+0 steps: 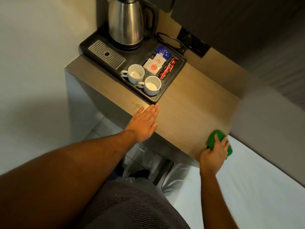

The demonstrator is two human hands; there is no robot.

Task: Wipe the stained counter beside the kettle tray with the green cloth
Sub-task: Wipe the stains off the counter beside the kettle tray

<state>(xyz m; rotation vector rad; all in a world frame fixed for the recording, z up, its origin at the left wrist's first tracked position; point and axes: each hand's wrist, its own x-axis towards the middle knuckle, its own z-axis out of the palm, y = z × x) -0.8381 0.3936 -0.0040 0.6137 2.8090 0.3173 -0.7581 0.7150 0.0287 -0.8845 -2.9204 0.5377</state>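
- Left hand [143, 123] lies flat and released on the counter [189, 113], just beside the kettle tray [179, 66].
- Right hand [214, 152] grasps the green cloth [217, 135] at the counter's far corner.
- Faint stain [137, 105] near the tray appears unwiped; most work remains.

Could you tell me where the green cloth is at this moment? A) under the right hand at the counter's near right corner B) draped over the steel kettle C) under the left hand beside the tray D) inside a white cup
A: the crumpled green cloth sits under the right hand at the near right corner of the wooden counter, while the left hand lies flat and empty.
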